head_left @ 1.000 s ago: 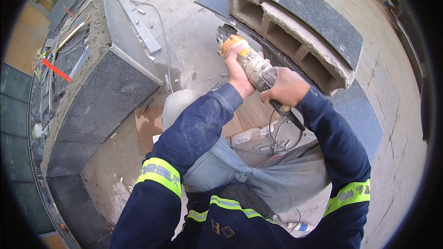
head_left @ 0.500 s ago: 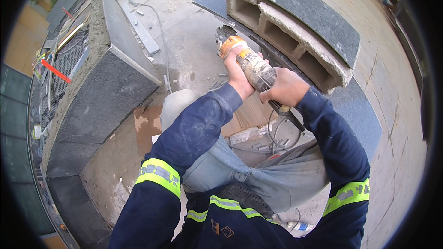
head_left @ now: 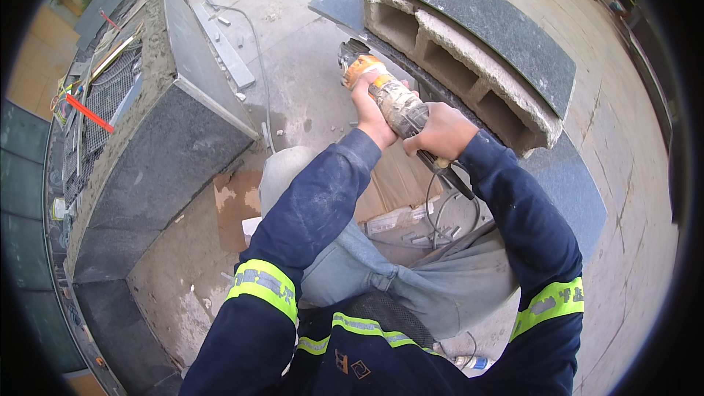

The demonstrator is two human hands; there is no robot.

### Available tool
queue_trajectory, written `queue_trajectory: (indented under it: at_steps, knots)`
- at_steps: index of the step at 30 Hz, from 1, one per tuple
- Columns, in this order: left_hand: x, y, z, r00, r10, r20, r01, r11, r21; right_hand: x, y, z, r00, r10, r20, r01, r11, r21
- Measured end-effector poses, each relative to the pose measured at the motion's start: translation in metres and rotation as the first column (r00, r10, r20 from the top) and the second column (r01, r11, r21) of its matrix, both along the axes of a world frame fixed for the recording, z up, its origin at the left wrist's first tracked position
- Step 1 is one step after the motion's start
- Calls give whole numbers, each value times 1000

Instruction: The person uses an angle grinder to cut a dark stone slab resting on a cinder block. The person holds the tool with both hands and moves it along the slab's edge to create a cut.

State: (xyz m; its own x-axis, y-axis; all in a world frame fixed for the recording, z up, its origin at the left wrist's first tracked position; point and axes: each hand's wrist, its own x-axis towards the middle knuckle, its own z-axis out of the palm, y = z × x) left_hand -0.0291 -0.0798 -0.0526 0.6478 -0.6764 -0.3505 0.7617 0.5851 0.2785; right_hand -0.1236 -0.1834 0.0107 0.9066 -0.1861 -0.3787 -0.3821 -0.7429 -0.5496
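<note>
My left hand [head_left: 372, 111] wraps around the front body of a dusty orange-and-grey angle grinder [head_left: 396, 103], just behind its head. My right hand [head_left: 446, 130] grips the rear of the same tool, where its cord comes out. The grinder head points away from me, beside the near edge of a dark stone slab [head_left: 329, 1]. On that slab rests a hollow concrete block [head_left: 455, 62], topped by another dark speckled slab [head_left: 477, 18]. Below the tool lies a brown board or cardboard [head_left: 392, 187] between my legs.
To the left stands a low structure [head_left: 147, 169] faced with dark stone, with mortar, wire mesh and an orange strip [head_left: 89, 113] along its top. A pale strip [head_left: 224, 48] and cables lie on the concrete floor [head_left: 286, 59]. Offcuts and cord loops lie by my knees.
Both hands and the grinder have shifted slightly left, with my right hand and forearm drawn a little inward. The surroundings are essentially unchanged.
</note>
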Motion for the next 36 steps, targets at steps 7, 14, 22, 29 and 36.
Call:
queue_trajectory:
  at_steps: [7,14,22,29,36]
  knots:
    - [16,-1,-6,1000,-6,1,6,1000,30,16,1,1,999,-5,-47,3,999,-37]
    - [24,-5,-7,1000,15,17,-16,998,63,25,-1,-4,998,-35,-48,33,999,-27]
    - [21,-3,-6,1000,8,17,-9,998,66,21,-1,-8,999,-40,-1,40,999,-15]
    - [13,0,-4,1000,1,4,-1,1000,27,12,3,4,999,-28,-36,27,999,-30]
    - [1,1,2,999,-26,-24,26,1000,5,-2,0,1,1000,1,0,-1,1000,-7]
